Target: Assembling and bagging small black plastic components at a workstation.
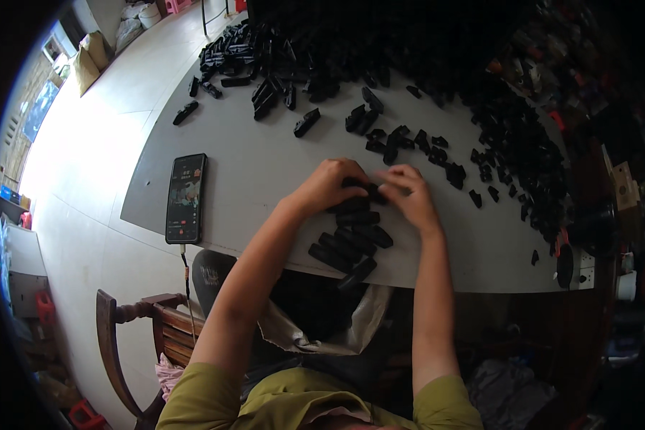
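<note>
My left hand (337,184) curls over the grey tabletop, its fingers closed around a dark piece that they mostly hide. Facing it, my right hand (411,195) has thumb and fingers bent in at a small black plastic piece (377,193) between the hands; its fingertips are blurred. Just nearer than the hands, several long, rounded black plastic pieces (351,238) lie in a loose cluster toward the table's front edge. One black piece (357,274) lies at that edge, above an open pale sack (365,324) with dark contents.
A big heap of black parts (265,50) covers the table's far side, and smaller black parts (516,150) pile up at right. A phone (186,199) with a lit screen lies on the left of the grey table (244,172), its cable hanging down. A wooden chair (166,322) stands lower left.
</note>
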Demonstrator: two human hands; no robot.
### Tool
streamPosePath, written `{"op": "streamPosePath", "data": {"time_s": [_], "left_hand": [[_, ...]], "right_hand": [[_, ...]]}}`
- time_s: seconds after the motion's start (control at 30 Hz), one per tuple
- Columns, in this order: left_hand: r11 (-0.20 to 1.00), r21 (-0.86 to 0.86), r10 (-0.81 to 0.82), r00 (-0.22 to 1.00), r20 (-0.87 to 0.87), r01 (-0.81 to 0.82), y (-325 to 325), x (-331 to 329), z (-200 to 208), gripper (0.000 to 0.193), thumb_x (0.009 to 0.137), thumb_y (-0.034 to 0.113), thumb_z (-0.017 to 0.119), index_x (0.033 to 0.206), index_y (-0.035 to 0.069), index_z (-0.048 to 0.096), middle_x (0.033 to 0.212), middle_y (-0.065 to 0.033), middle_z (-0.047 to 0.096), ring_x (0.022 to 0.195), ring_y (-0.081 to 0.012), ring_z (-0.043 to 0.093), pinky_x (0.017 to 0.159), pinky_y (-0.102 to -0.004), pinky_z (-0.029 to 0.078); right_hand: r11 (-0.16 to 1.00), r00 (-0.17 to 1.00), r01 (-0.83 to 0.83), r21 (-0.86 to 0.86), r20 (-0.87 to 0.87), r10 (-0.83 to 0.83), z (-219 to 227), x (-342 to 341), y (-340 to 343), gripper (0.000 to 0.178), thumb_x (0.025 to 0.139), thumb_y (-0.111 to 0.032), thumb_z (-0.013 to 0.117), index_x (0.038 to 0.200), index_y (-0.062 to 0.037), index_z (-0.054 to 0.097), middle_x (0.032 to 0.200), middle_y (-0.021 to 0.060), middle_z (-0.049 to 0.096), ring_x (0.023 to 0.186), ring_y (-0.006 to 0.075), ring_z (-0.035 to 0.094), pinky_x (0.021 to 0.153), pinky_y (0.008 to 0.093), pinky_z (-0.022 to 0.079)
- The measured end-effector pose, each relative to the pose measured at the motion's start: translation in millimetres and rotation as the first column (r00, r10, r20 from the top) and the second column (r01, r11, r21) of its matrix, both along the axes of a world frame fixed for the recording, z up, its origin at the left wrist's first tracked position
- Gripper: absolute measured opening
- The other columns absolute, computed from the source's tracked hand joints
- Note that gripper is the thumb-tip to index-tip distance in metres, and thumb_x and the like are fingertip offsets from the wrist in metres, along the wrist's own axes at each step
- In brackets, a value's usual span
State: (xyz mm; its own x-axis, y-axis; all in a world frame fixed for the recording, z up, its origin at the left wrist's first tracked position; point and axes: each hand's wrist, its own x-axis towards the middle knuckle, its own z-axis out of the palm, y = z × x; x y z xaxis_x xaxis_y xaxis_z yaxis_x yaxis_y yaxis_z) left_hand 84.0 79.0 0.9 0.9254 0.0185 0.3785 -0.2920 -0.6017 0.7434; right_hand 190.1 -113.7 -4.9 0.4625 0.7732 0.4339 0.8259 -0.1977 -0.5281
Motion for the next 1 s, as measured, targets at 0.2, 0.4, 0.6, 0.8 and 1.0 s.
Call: {"op": "streamPosePath", "data": {"time_s": [0.2, 0.4, 0.6, 0.8, 1.0], "left_hand": [[0.986, 0.114, 0.121, 0.992, -0.019, -0.118, -21.5, 38.5, 9.5, 0.026, 0.085, 0.014, 0.063, 0.110, 0.006, 0.062, 0.097, -0.0133, 0.064, 0.092, -0.0328, 0.062, 0.079, -0.0400, 0.050], [0.925, 0.279, 0.279, 0.959, -0.042, -0.257, -21.7, 56.0, -3.8, 0.033, 0.077, 0.011, 0.066, 0.109, 0.005, 0.056, 0.096, -0.0145, 0.062, 0.090, -0.0364, 0.062, 0.078, -0.0439, 0.050], [0.986, 0.030, 0.166, 0.986, 0.034, -0.167, -0.5, 23.9, -9.3, 0.029, 0.076, 0.011, 0.069, 0.101, 0.004, 0.058, 0.094, -0.0159, 0.063, 0.092, -0.0366, 0.061, 0.078, -0.0440, 0.049], [0.991, 0.004, 0.133, 0.988, 0.074, -0.134, 2.5, 9.3, -13.8, 0.021, 0.077, 0.007, 0.069, 0.097, 0.002, 0.064, 0.096, -0.0138, 0.063, 0.097, -0.0337, 0.059, 0.086, -0.0408, 0.048], [0.993, 0.010, 0.117, 0.988, 0.097, -0.119, 4.0, 12.9, -21.5, 0.021, 0.074, 0.007, 0.071, 0.094, 0.003, 0.066, 0.096, -0.0132, 0.063, 0.100, -0.0328, 0.058, 0.087, -0.0403, 0.047]], "right_hand": [[0.881, 0.595, 0.465, -0.091, -0.704, -0.387, 15.1, 42.4, 27.3, 0.035, 0.097, -0.033, 0.051, 0.119, -0.0074, 0.063, 0.080, 0.0078, 0.063, 0.068, 0.0271, 0.059, 0.072, 0.0373, 0.049], [0.866, 0.863, 0.480, -0.141, -0.099, -0.495, -1.3, 50.9, 40.4, 0.023, 0.093, -0.026, 0.056, 0.095, -0.0029, 0.059, 0.092, 0.0196, 0.066, 0.086, 0.0392, 0.062, 0.072, 0.0444, 0.048], [0.863, 0.854, 0.506, -0.004, 0.141, -0.500, -7.4, 25.0, 21.6, 0.022, 0.084, -0.003, 0.064, 0.104, -0.0046, 0.057, 0.092, 0.0111, 0.065, 0.077, 0.0319, 0.063, 0.074, 0.0363, 0.049], [0.967, 0.936, 0.253, 0.009, -0.253, -0.243, 0.3, 13.1, 11.3, 0.024, 0.082, -0.003, 0.066, 0.105, 0.0009, 0.061, 0.094, 0.0055, 0.060, 0.082, 0.0126, 0.057, 0.075, 0.0265, 0.047], [1.000, 0.981, 0.026, 0.002, -0.190, -0.025, 9.9, 3.1, 15.8, 0.024, 0.080, -0.002, 0.068, 0.102, 0.0048, 0.063, 0.093, 0.0059, 0.059, 0.082, 0.0147, 0.058, 0.074, 0.0254, 0.046]]}}
